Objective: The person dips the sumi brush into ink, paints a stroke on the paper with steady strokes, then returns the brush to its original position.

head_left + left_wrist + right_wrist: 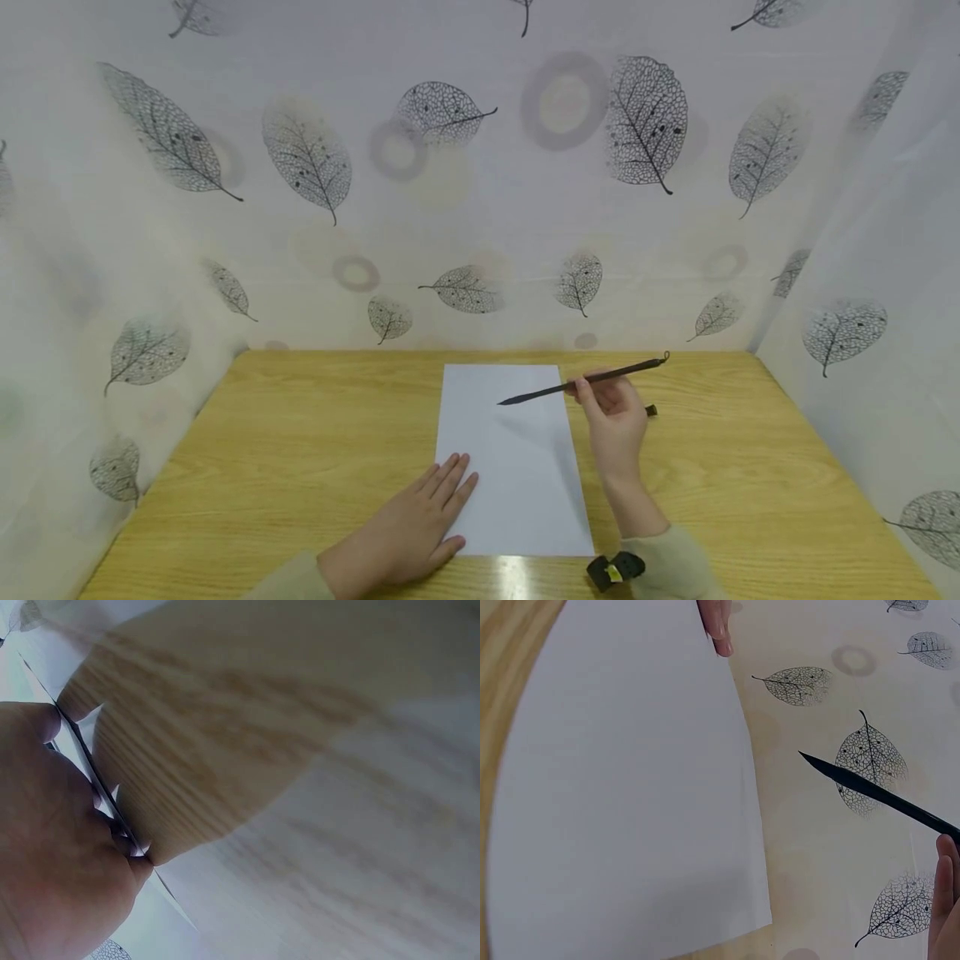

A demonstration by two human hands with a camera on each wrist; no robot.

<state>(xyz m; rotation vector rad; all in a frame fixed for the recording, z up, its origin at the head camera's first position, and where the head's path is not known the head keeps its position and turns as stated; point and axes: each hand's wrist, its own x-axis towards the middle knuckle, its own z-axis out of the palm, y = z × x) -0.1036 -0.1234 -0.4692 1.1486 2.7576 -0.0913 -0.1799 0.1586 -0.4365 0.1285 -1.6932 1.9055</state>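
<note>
A sheet of white paper [517, 492] lies lengthwise on the wooden table. My left hand [418, 521] rests on its lower left edge, palm down with fingers straight. My right hand [617, 429], over the sheet's right edge, pinches a dark writing brush [536, 394] between thumb and fingers. The brush slants, its pointed dark tip held above the upper part of the paper and its looped end to the upper right. In the right wrist view the same brush [877, 793] shows a tapered tip apart from the sheet. The left wrist view shows the left palm [67, 847] close up.
A small dark cylindrical piece [651, 410] lies on the table just behind the right hand. A black strap with a device [615, 571] sits at the right wrist. Leaf-patterned curtain [480, 183] encloses the wooden table [315, 433] at the back and sides.
</note>
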